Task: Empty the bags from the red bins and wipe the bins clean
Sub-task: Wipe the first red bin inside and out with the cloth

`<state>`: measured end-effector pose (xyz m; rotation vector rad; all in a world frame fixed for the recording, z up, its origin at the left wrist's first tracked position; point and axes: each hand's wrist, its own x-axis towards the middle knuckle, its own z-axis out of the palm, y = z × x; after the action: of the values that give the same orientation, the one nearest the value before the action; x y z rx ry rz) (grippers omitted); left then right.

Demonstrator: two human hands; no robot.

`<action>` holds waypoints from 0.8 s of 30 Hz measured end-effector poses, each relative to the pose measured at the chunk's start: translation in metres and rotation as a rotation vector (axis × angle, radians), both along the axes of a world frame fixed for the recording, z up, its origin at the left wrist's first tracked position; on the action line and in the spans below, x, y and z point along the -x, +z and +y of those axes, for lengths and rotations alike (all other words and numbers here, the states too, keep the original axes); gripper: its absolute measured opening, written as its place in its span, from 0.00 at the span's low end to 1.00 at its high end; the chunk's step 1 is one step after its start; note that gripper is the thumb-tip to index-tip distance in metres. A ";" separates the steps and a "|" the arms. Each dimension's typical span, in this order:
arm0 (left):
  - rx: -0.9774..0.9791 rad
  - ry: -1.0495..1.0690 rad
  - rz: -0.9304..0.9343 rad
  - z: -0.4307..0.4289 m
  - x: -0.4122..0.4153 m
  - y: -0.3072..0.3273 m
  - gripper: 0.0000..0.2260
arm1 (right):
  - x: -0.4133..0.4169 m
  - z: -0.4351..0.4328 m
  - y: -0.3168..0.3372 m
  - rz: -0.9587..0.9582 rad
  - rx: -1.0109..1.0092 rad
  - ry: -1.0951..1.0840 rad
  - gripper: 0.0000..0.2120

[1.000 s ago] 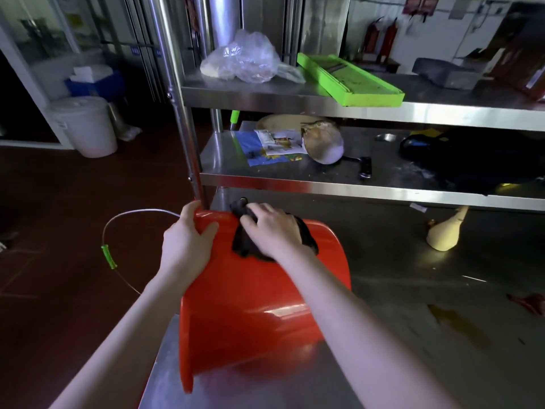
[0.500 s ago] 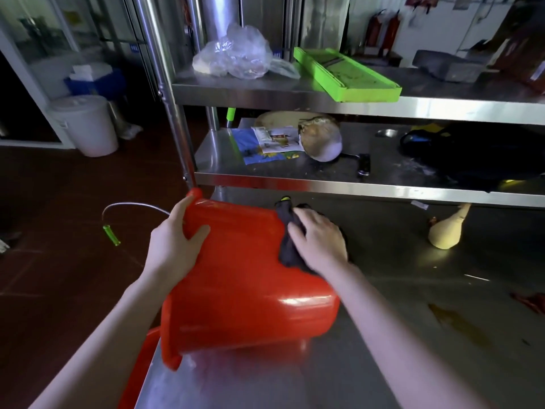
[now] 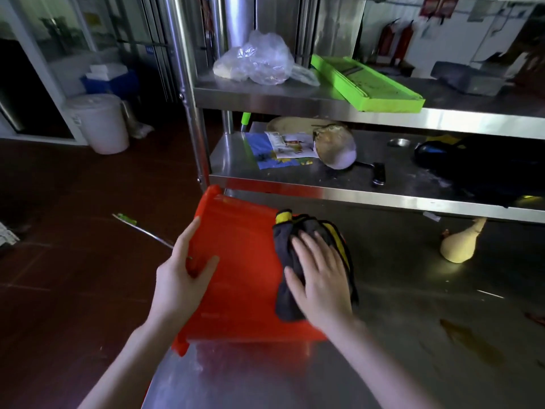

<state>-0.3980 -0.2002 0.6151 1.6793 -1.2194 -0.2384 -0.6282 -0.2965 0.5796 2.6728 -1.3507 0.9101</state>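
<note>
The red bin lies on its side under your flat, spread right hand pressing the dark cloth, while your left hand grips its left wall.

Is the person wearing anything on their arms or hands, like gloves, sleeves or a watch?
Nothing shows. The left hand and right hand are gloveless, with no rings or watch in view. Both forearms are uncovered down to the bottom of the picture, so no sleeve can be seen. Fingernails look short and unpainted.
</note>
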 end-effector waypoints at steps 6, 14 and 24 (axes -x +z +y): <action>0.059 -0.002 -0.041 0.022 0.000 -0.025 0.36 | -0.014 -0.120 0.056 0.105 -0.807 -0.174 0.17; 0.102 -0.097 0.055 0.019 -0.004 -0.029 0.23 | -0.067 -0.001 0.038 0.068 -0.067 0.064 0.25; 0.046 -0.095 0.048 0.034 -0.006 -0.022 0.22 | -0.145 -0.072 0.084 0.097 -0.629 -0.054 0.20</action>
<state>-0.3916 -0.1660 0.5930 1.5691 -1.2616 -0.3047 -0.4833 -0.3689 0.6634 3.0197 -1.9348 0.3774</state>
